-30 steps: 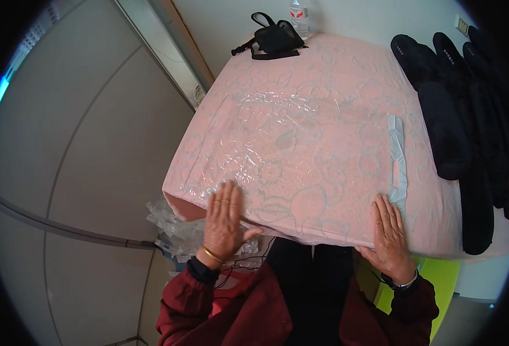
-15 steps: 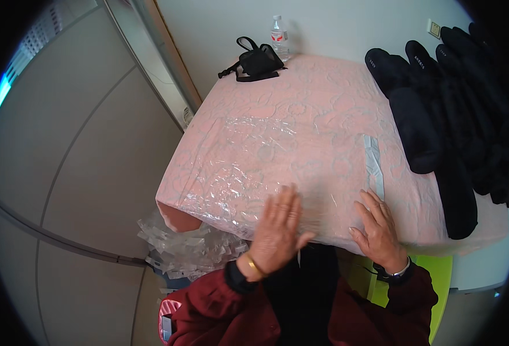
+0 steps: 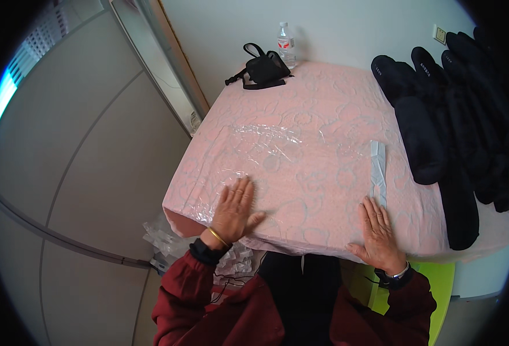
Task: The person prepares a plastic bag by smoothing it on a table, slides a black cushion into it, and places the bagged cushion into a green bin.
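Note:
A sheet of clear, shiny plastic film [image 3: 271,136] lies over the pink patterned cloth [image 3: 323,92] that covers the table. My left hand [image 3: 235,209] rests flat on the film near the table's front left, fingers stretched out and thumb apart. At the front right my right hand [image 3: 376,236] lies flat, its fingertips touching the lower end of a white strip [image 3: 377,167] that sits at the film's right side. Neither hand grips anything. Where exactly the film ends at the right is hard to make out.
Several long black padded pieces [image 3: 418,138] are piled along the right side. At the far edge stand a small black strapped bag [image 3: 266,69] and a clear water bottle [image 3: 286,46]. Crumpled clear plastic [image 3: 234,262] fills the space below the front left; something bright green [image 3: 439,282] shows below right.
My left hand has swept left across the film from the middle of the front edge. My right hand stays near the white strip, now flatter. The film looks smoother.

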`<action>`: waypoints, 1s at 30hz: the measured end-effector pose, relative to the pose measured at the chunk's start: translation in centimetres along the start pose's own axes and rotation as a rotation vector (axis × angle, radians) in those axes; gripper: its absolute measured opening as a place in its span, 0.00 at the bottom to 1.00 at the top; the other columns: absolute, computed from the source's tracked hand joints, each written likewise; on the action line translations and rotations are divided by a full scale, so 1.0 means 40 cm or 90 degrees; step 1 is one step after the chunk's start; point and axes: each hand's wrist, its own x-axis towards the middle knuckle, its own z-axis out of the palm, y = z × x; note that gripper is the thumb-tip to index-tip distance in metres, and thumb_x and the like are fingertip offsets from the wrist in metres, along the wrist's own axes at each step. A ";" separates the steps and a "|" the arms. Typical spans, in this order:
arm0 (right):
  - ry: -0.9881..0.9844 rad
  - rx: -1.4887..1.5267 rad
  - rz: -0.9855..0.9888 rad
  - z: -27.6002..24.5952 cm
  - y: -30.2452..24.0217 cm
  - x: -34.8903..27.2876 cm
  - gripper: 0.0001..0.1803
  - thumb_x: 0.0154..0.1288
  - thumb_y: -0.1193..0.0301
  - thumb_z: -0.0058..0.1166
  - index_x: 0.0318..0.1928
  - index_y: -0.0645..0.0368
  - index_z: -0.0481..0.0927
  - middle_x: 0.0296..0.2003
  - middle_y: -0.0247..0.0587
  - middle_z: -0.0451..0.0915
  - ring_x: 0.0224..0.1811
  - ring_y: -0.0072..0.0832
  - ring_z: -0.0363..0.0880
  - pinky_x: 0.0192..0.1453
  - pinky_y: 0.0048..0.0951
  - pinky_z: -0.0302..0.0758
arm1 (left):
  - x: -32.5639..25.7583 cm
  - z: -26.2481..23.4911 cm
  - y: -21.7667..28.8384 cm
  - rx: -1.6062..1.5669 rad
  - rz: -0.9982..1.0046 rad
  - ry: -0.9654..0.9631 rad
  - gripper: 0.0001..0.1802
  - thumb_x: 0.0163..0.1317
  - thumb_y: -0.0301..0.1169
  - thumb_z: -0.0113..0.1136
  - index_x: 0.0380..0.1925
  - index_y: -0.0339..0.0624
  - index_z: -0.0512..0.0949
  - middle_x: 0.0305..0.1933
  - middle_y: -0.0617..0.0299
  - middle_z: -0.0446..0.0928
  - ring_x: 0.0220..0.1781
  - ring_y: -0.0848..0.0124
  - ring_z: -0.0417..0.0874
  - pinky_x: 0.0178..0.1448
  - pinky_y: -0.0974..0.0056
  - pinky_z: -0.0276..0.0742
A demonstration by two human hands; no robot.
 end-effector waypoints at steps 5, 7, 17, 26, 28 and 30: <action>0.026 -0.003 0.008 0.003 0.005 -0.017 0.56 0.67 0.39 0.50 0.75 0.75 0.49 0.77 0.65 0.49 0.81 0.55 0.45 0.82 0.54 0.41 | -0.043 -0.040 -0.119 0.008 -0.106 0.002 0.49 0.71 0.64 0.42 0.73 0.27 0.57 0.78 0.37 0.55 0.81 0.44 0.53 0.81 0.42 0.46; 0.022 -0.008 0.010 -0.001 -0.003 -0.041 0.56 0.67 0.40 0.52 0.75 0.76 0.49 0.77 0.66 0.49 0.81 0.55 0.45 0.82 0.54 0.42 | -0.079 -0.043 -0.130 -0.011 -0.095 -0.001 0.50 0.71 0.64 0.43 0.73 0.27 0.57 0.78 0.37 0.56 0.81 0.44 0.54 0.81 0.41 0.47; -0.019 -0.028 0.039 -0.248 0.020 -0.056 0.50 0.69 0.48 0.56 0.72 0.78 0.52 0.75 0.70 0.51 0.78 0.59 0.51 0.81 0.51 0.49 | 0.028 -0.316 0.027 0.107 0.006 -0.001 0.49 0.70 0.62 0.48 0.71 0.26 0.59 0.77 0.34 0.56 0.81 0.42 0.54 0.82 0.45 0.49; -0.117 -0.020 0.064 -0.168 0.066 0.138 0.45 0.69 0.49 0.54 0.72 0.71 0.58 0.75 0.65 0.51 0.78 0.60 0.51 0.73 0.67 0.59 | 0.317 -0.151 0.297 0.041 0.236 -0.199 0.50 0.72 0.64 0.43 0.71 0.24 0.59 0.77 0.33 0.57 0.80 0.43 0.55 0.80 0.45 0.54; -0.114 -0.035 0.078 -0.125 0.094 0.183 0.46 0.67 0.46 0.54 0.72 0.68 0.59 0.75 0.63 0.51 0.78 0.58 0.52 0.68 0.74 0.62 | 0.375 -0.082 0.343 -0.005 0.258 -0.211 0.53 0.70 0.67 0.43 0.73 0.25 0.57 0.78 0.35 0.54 0.82 0.44 0.53 0.81 0.43 0.53; -0.119 -0.021 0.091 -0.102 0.131 0.231 0.47 0.66 0.45 0.55 0.73 0.66 0.58 0.76 0.62 0.50 0.78 0.59 0.51 0.68 0.75 0.61 | 0.418 -0.030 0.379 -0.056 0.271 -0.229 0.56 0.68 0.69 0.43 0.74 0.26 0.54 0.80 0.36 0.50 0.83 0.45 0.50 0.81 0.42 0.51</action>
